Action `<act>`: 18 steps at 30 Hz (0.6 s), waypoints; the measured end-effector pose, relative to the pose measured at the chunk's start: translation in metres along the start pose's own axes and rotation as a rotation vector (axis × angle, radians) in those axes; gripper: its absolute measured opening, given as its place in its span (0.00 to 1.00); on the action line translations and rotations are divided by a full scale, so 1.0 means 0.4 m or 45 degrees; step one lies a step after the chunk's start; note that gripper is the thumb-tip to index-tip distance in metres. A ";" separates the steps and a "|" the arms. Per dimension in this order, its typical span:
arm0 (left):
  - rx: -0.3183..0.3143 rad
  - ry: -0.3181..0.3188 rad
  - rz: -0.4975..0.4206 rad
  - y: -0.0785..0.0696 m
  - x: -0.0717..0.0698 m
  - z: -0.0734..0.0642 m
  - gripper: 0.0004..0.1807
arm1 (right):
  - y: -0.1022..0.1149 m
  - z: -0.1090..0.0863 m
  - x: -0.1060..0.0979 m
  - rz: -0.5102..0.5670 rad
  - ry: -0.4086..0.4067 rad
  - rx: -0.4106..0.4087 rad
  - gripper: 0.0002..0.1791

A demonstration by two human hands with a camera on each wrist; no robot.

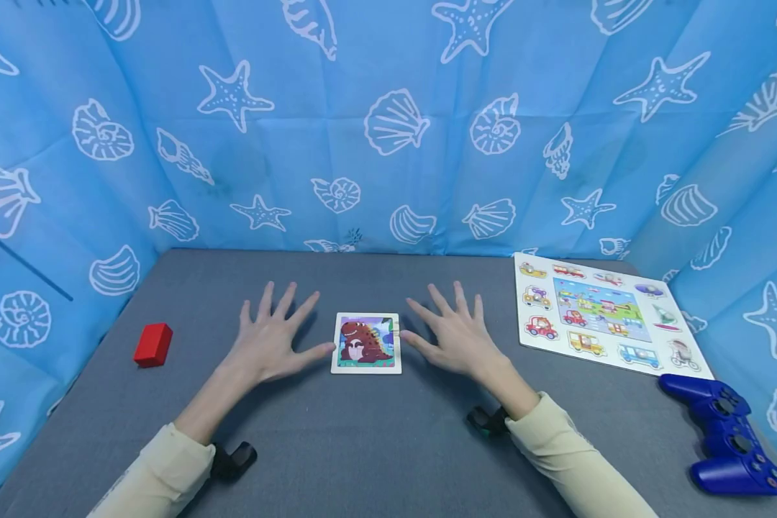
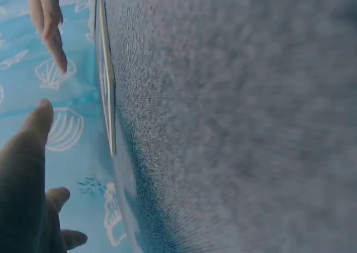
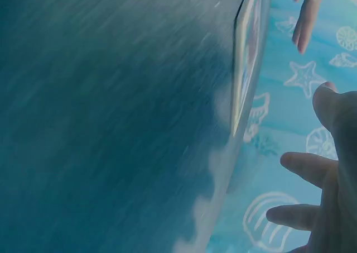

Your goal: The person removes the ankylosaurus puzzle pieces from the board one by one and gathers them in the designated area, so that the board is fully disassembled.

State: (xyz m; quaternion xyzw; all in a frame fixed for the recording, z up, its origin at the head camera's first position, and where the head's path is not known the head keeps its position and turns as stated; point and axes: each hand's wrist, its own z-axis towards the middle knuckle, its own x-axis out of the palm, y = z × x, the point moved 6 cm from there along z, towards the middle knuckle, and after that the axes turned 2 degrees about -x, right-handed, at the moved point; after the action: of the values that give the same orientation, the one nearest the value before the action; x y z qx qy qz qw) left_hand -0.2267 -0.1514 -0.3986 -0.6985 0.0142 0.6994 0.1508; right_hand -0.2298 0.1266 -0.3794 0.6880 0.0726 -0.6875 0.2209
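Observation:
A small square dinosaur puzzle (image 1: 366, 343) in a pale frame lies flat at the middle of the grey table. My left hand (image 1: 273, 338) is spread on its left side, palm down, with the thumb tip by the frame's left edge. On the other side my right hand (image 1: 458, 332) is spread too, its thumb tip close to the right edge. Neither hand holds anything. In the left wrist view the puzzle's frame (image 2: 109, 91) shows edge-on beyond the left thumb. The right wrist view also has the puzzle (image 3: 245, 63) from the side, with the right hand (image 3: 334, 175) raised above the table.
A red block (image 1: 152, 345) lies at the left of the table. To the right is a white vehicle puzzle board (image 1: 583, 352) with several pieces in it. A blue game controller (image 1: 728, 435) sits at the front right. Blue shell-patterned curtain (image 1: 388, 173) closes off the back and sides.

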 end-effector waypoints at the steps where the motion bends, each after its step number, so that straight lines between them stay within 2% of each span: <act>1: 0.003 0.001 -0.005 -0.001 0.000 0.003 0.54 | 0.008 0.004 0.001 0.015 0.006 -0.014 0.37; 7: 0.031 0.069 -0.075 -0.020 0.008 0.019 0.59 | 0.064 0.033 0.008 0.105 0.061 -0.100 0.36; 12: 0.090 0.130 -0.161 -0.042 0.019 0.029 0.63 | 0.113 0.068 0.018 0.150 0.105 -0.145 0.32; 18: 0.141 0.185 -0.182 -0.060 0.036 0.041 0.66 | 0.165 0.111 0.036 0.236 0.162 -0.187 0.26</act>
State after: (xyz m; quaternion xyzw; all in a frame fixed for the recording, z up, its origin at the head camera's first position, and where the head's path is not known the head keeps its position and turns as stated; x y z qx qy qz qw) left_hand -0.2366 -0.1218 -0.4079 -0.7373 0.0138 0.6324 0.2371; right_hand -0.2431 0.0469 -0.3782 0.7160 0.0729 -0.6118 0.3281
